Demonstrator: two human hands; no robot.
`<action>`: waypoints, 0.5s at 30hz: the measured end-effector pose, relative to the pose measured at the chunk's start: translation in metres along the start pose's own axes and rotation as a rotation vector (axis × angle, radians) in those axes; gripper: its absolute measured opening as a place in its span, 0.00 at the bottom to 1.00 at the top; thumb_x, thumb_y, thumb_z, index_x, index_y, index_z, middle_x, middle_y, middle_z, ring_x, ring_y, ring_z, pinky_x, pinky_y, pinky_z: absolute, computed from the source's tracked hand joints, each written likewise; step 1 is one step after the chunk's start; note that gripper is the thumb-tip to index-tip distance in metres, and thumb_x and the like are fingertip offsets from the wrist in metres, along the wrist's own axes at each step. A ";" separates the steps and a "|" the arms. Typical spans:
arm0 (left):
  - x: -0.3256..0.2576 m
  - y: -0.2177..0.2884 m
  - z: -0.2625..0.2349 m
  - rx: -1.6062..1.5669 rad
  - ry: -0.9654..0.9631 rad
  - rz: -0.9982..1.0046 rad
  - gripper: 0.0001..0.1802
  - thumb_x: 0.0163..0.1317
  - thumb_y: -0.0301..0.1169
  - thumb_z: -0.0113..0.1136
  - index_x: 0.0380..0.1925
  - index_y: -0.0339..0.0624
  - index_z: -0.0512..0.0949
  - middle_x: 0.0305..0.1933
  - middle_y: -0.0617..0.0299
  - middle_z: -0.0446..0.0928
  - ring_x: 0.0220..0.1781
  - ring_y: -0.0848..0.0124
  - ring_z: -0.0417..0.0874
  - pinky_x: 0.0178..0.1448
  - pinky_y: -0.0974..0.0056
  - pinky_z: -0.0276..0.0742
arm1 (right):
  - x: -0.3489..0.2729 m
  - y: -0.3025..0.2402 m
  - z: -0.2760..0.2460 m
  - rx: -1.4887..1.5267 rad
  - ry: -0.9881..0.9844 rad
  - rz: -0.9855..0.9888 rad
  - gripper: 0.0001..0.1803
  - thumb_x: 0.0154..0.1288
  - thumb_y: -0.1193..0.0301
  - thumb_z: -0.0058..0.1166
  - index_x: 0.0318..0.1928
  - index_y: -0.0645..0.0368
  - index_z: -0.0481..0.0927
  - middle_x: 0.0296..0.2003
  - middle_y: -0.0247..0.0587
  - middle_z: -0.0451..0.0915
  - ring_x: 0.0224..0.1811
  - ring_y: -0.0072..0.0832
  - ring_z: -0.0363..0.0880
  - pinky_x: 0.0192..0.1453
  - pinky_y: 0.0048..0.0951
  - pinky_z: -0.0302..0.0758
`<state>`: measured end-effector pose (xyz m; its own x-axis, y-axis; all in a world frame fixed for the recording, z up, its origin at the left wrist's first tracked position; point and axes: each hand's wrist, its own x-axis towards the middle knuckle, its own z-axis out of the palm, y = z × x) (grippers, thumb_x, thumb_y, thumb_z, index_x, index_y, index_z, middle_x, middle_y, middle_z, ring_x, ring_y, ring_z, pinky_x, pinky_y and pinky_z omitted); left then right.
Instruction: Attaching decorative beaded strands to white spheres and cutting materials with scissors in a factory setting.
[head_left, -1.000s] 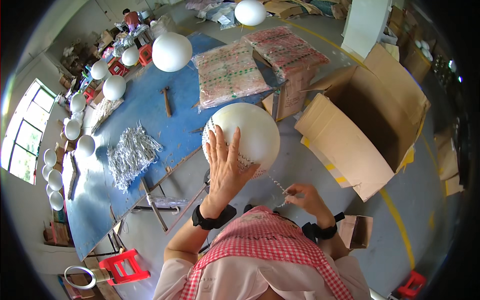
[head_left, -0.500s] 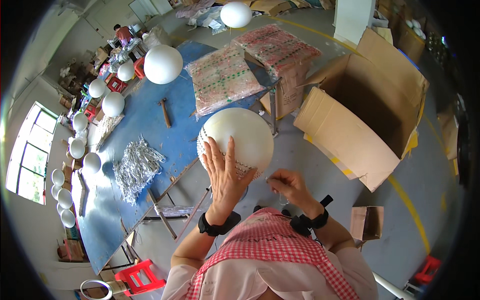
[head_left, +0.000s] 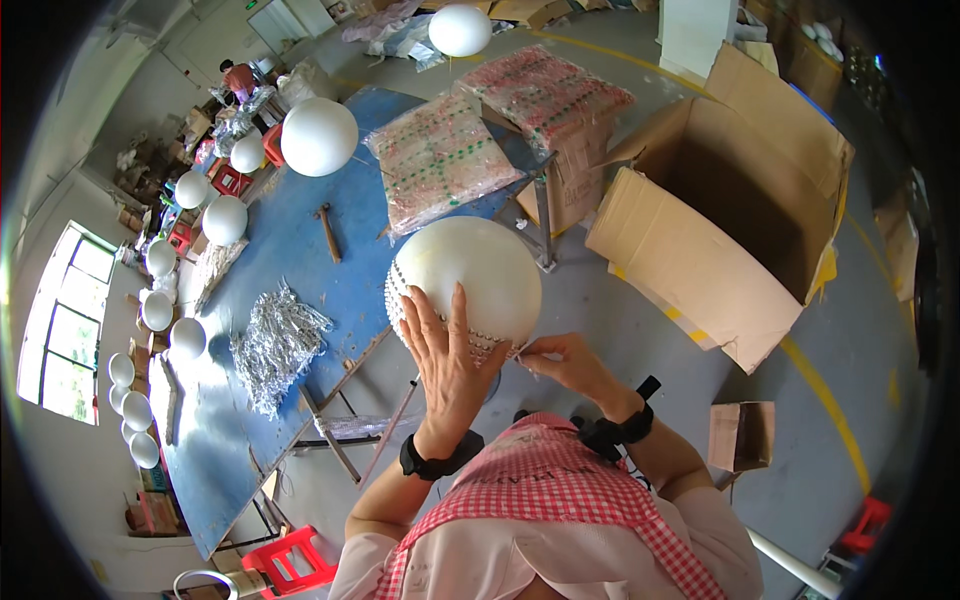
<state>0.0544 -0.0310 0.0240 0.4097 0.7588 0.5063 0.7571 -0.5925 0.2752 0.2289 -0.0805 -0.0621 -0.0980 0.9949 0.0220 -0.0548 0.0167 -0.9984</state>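
Note:
A large white ball (head_left: 480,265) stands in front of me, with rows of small dark, shiny beads (head_left: 398,290) around its left and lower sides. My left hand (head_left: 450,375) lies on its near side, fingers stretched up over the surface and thumb toward the right. At the ball's lower right edge, my right hand (head_left: 570,365) pinches the end of a thin bead strand (head_left: 517,354) between thumb and forefinger. The ball's underside and whatever supports it are hidden.
Left is a blue table (head_left: 260,440) with a silver tinsel heap (head_left: 280,345) and a hammer (head_left: 329,232). Plastic-wrapped packs (head_left: 440,165) lie beyond the ball. A large open carton (head_left: 700,275) stands right. White balls (head_left: 320,137) hang left; a person (head_left: 238,80) is far off.
My right hand has moved left and slightly up, bringing its pinched fingers to the ball's lower edge. My left hand stays on the ball. The whole view has shifted slightly.

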 end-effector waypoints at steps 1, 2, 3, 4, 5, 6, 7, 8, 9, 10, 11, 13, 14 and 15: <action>-0.001 0.001 0.000 0.017 0.033 0.011 0.52 0.43 0.42 0.74 0.69 0.50 0.57 0.72 0.30 0.43 0.74 0.34 0.42 0.71 0.35 0.42 | 0.000 0.006 0.000 -0.004 0.009 0.083 0.10 0.64 0.70 0.55 0.41 0.62 0.83 0.32 0.36 0.83 0.36 0.22 0.80 0.43 0.30 0.75; -0.003 0.003 0.001 0.011 0.011 0.010 0.52 0.43 0.42 0.74 0.69 0.50 0.57 0.72 0.30 0.43 0.74 0.34 0.42 0.71 0.35 0.42 | -0.001 0.013 -0.001 -0.443 0.081 0.000 0.11 0.64 0.70 0.55 0.42 0.62 0.83 0.34 0.38 0.84 0.38 0.24 0.80 0.45 0.31 0.74; -0.004 0.005 0.001 0.020 0.019 0.008 0.52 0.44 0.42 0.74 0.69 0.50 0.57 0.72 0.30 0.43 0.74 0.34 0.42 0.71 0.35 0.42 | -0.001 0.020 -0.001 -0.956 0.165 -0.127 0.12 0.63 0.69 0.55 0.44 0.62 0.83 0.36 0.40 0.85 0.39 0.26 0.81 0.46 0.31 0.74; -0.006 0.006 0.001 0.033 0.034 0.008 0.52 0.44 0.42 0.74 0.69 0.49 0.58 0.72 0.30 0.43 0.74 0.34 0.42 0.71 0.36 0.42 | 0.001 0.025 -0.001 -0.880 0.154 -0.082 0.12 0.63 0.69 0.55 0.44 0.62 0.83 0.36 0.40 0.85 0.39 0.26 0.81 0.46 0.31 0.74; -0.007 0.007 0.001 0.027 0.026 0.009 0.52 0.44 0.42 0.74 0.69 0.49 0.58 0.72 0.30 0.43 0.74 0.34 0.42 0.71 0.36 0.42 | 0.003 0.030 -0.002 -0.706 0.189 -0.062 0.12 0.64 0.69 0.54 0.44 0.62 0.82 0.37 0.42 0.84 0.40 0.27 0.81 0.47 0.30 0.73; -0.009 0.008 0.000 0.011 0.005 0.010 0.51 0.45 0.42 0.73 0.69 0.49 0.57 0.72 0.31 0.43 0.74 0.35 0.42 0.71 0.36 0.42 | 0.003 0.033 -0.003 -0.488 0.233 -0.060 0.12 0.64 0.69 0.53 0.44 0.62 0.82 0.37 0.44 0.84 0.41 0.29 0.81 0.47 0.28 0.73; -0.011 0.008 0.000 -0.005 -0.001 0.006 0.50 0.47 0.41 0.73 0.69 0.48 0.57 0.72 0.31 0.43 0.74 0.35 0.42 0.72 0.37 0.42 | 0.004 0.036 -0.004 -0.529 0.223 -0.040 0.12 0.64 0.69 0.53 0.44 0.62 0.82 0.37 0.44 0.84 0.41 0.29 0.81 0.47 0.28 0.73; -0.012 0.008 -0.001 -0.003 -0.018 0.012 0.50 0.47 0.41 0.73 0.69 0.48 0.57 0.72 0.31 0.43 0.74 0.35 0.42 0.72 0.37 0.42 | 0.005 0.037 -0.003 -0.316 0.195 -0.009 0.12 0.65 0.69 0.53 0.43 0.62 0.82 0.37 0.43 0.84 0.40 0.28 0.81 0.48 0.27 0.73; -0.013 0.008 -0.001 -0.008 -0.035 0.018 0.48 0.49 0.38 0.71 0.69 0.47 0.56 0.73 0.32 0.42 0.74 0.35 0.41 0.72 0.36 0.41 | 0.007 0.038 -0.003 -0.042 0.160 -0.033 0.12 0.65 0.69 0.52 0.42 0.63 0.82 0.36 0.42 0.84 0.40 0.27 0.80 0.48 0.26 0.72; -0.014 0.008 -0.001 -0.003 -0.037 0.024 0.47 0.51 0.36 0.69 0.70 0.46 0.54 0.73 0.32 0.40 0.74 0.34 0.39 0.72 0.35 0.39 | 0.008 0.038 -0.003 -0.100 0.170 0.023 0.12 0.65 0.69 0.52 0.42 0.63 0.82 0.36 0.42 0.84 0.40 0.27 0.80 0.48 0.26 0.72; -0.014 0.008 -0.001 -0.014 -0.056 0.029 0.47 0.51 0.36 0.69 0.70 0.46 0.54 0.73 0.32 0.40 0.74 0.34 0.39 0.72 0.35 0.39 | 0.009 0.037 -0.002 -0.036 0.153 0.047 0.12 0.66 0.69 0.52 0.42 0.64 0.82 0.36 0.41 0.84 0.40 0.25 0.80 0.48 0.25 0.72; -0.015 0.008 -0.001 0.031 -0.035 0.029 0.43 0.55 0.33 0.65 0.69 0.45 0.55 0.73 0.32 0.40 0.74 0.34 0.39 0.71 0.34 0.39 | 0.011 0.036 -0.003 0.030 0.139 0.071 0.12 0.66 0.69 0.52 0.41 0.65 0.82 0.36 0.39 0.84 0.39 0.24 0.79 0.49 0.24 0.72; -0.015 0.008 -0.001 0.021 -0.046 0.037 0.43 0.55 0.33 0.65 0.69 0.45 0.55 0.73 0.32 0.40 0.74 0.34 0.39 0.71 0.34 0.39 | 0.012 0.035 -0.004 0.171 0.077 0.078 0.12 0.66 0.70 0.53 0.40 0.66 0.82 0.36 0.38 0.84 0.39 0.23 0.79 0.49 0.23 0.72; -0.015 0.008 0.000 0.014 -0.050 0.042 0.42 0.55 0.33 0.65 0.69 0.45 0.56 0.73 0.32 0.40 0.75 0.34 0.39 0.71 0.34 0.39 | 0.012 0.034 -0.004 0.354 0.009 0.046 0.12 0.65 0.70 0.54 0.40 0.67 0.82 0.35 0.37 0.84 0.39 0.21 0.78 0.48 0.23 0.72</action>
<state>0.0545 -0.0471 0.0190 0.4659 0.7462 0.4756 0.7455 -0.6205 0.2431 0.2299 -0.0675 -0.0963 -0.0996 0.9947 -0.0250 -0.3912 -0.0623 -0.9182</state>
